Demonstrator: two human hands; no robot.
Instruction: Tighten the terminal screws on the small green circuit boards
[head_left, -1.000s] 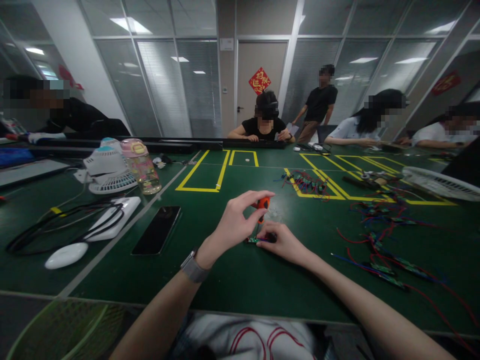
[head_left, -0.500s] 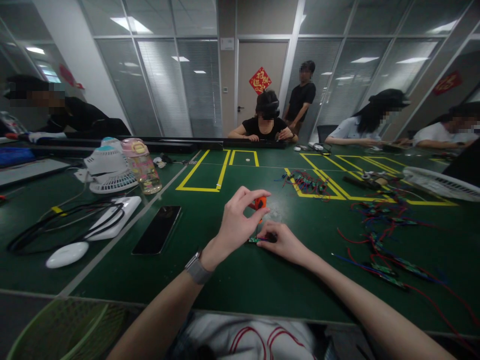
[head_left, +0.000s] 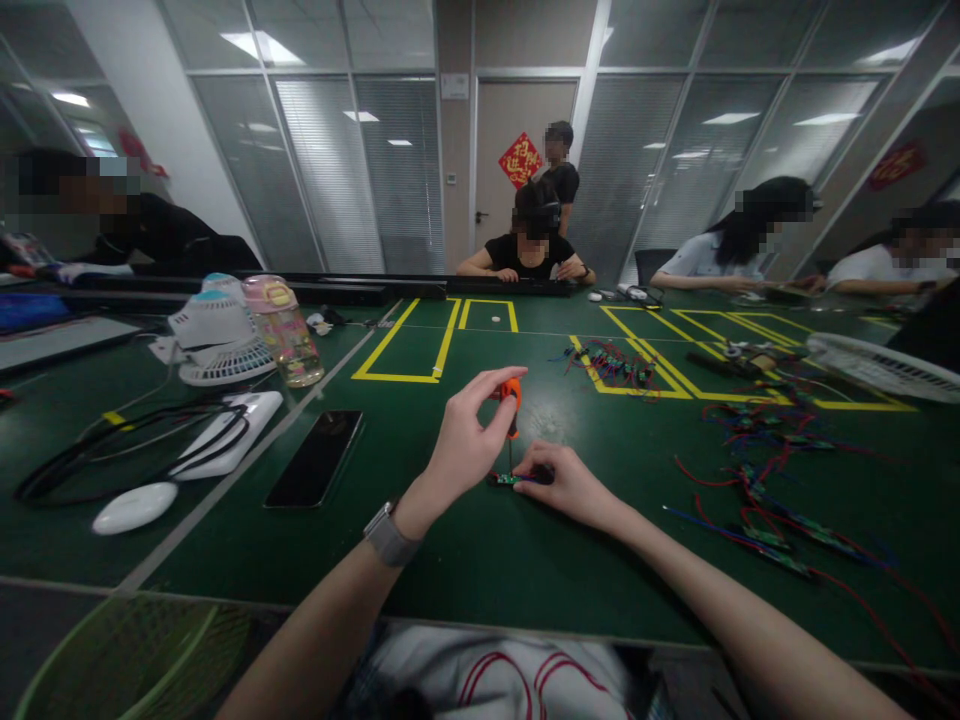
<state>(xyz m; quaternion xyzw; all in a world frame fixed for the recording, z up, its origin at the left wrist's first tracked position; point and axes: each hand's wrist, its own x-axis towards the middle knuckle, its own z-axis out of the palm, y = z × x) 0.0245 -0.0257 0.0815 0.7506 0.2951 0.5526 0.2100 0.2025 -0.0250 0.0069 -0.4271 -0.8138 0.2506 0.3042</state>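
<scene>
Upright in my left hand (head_left: 472, 425) is a small screwdriver (head_left: 513, 408) with an orange and black handle, gripped between thumb and fingers. Its thin shaft points straight down at a little green circuit board (head_left: 505, 480) on the table; whether the tip sits in a screw is too small to tell. My right hand (head_left: 559, 480) is closed at the board's right end, pinching it, or the wires there, against the table. A dark bit shows between the right fingers and I cannot make it out.
Boards with red and blue wires (head_left: 772, 540) lie at the right, with another heap (head_left: 615, 368) farther back. On the left are a phone (head_left: 315, 460), a white mouse (head_left: 135, 510), cables, a bottle (head_left: 283, 335) and a fan (head_left: 221, 335). A green basket (head_left: 135, 660) is below the table edge. Several people sit around.
My left hand has shifted slightly left and its fingers have turned on the screwdriver handle, baring more of the shaft. My right hand stays put. A standing person behind has moved left.
</scene>
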